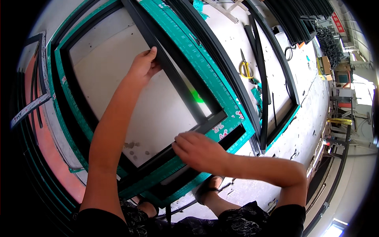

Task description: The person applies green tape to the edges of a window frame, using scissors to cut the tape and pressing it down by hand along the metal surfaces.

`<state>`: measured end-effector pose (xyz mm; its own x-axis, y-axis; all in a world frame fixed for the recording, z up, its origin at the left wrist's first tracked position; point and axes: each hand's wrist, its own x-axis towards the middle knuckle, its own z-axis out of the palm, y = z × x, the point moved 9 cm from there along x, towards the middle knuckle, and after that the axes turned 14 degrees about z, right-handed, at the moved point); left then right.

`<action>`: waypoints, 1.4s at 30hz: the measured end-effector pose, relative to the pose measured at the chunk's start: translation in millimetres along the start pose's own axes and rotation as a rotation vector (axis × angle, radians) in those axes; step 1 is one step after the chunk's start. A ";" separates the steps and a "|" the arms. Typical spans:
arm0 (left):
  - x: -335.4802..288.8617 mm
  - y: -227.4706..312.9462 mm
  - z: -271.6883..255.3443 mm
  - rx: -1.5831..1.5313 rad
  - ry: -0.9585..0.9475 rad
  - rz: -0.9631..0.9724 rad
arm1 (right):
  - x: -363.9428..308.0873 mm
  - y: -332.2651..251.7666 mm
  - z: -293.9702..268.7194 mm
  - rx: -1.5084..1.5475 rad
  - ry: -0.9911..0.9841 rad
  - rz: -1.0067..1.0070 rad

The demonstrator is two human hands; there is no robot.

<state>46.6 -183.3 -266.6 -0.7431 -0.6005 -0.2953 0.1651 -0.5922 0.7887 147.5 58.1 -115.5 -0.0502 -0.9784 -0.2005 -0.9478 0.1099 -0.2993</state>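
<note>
Stacked dark window-like frames (189, 37) covered in green protective film lie slanted before me. My left hand (145, 65) grips a long black profile bar (171, 73) about midway, thumb on top. This bar runs from the far edge down along the right inner side of the top frame. My right hand (201, 152) is at the near side, over the near black rail (158, 158), with its fingers curled inward. What those fingers hold, if anything, is hidden. A light panel surface shows through the opening, with a green glow beside the bar.
To the right, another black frame (294, 89) lies on the pale floor (304, 126). Inside it are yellow-handled scissors (245, 69), loose black strips (260, 59) and green film scraps (256, 94). Black profiles (300, 17) are stacked at far right. More frames lean at left.
</note>
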 end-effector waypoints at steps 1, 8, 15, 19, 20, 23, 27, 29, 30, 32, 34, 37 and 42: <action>0.9 0.0 1.3 0.011 -0.013 0.001 | 8.2 8.6 16.4 0.007 -0.130 0.050; -4.4 6.3 7.5 -0.023 -0.019 -0.022 | 30.0 35.7 48.3 -0.009 -0.599 0.191; 5.7 -3.3 9.7 -0.040 0.001 -0.030 | 32.8 41.7 48.0 -0.002 -0.719 0.261; 9.0 -8.2 16.8 -0.018 -0.032 -0.020 | 33.2 31.7 52.1 0.003 -0.745 0.251; 8.7 -11.1 15.0 -0.020 -0.028 -0.026 | 33.3 31.4 51.8 0.011 -0.751 0.259; 7.9 -13.7 18.2 -0.027 -0.033 -0.030 | 30.9 35.2 45.6 0.035 -0.711 0.273; 6.2 -6.3 22.1 -0.009 -0.028 -0.020 | 25.4 38.5 34.8 0.015 -0.559 0.216; 7.3 -4.5 24.6 0.005 -0.015 -0.017 | 20.8 55.4 30.3 -0.023 -0.580 0.257; 8.4 -6.1 24.9 0.012 -0.005 -0.028 | 20.3 64.7 28.8 -0.057 -0.599 0.301; 11.9 -9.7 27.1 0.017 0.005 -0.038 | 25.1 71.7 30.9 -0.073 -0.665 0.313; 13.9 -11.3 29.9 0.080 0.046 -0.055 | 24.8 75.0 39.2 -0.083 -0.745 0.307; 15.6 -0.6 48.8 0.255 -0.028 0.065 | 28.2 78.8 38.1 -0.022 -0.781 0.343; 39.3 -20.3 31.7 0.473 0.298 0.112 | 27.8 73.7 36.9 -0.041 -0.680 0.299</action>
<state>-6.5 -177.8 -277.2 -0.5117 -0.8120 -0.2808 -0.1263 -0.2522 0.9594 87.9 45.5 -177.5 -0.1139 -0.5820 -0.8052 -0.9360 0.3346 -0.1095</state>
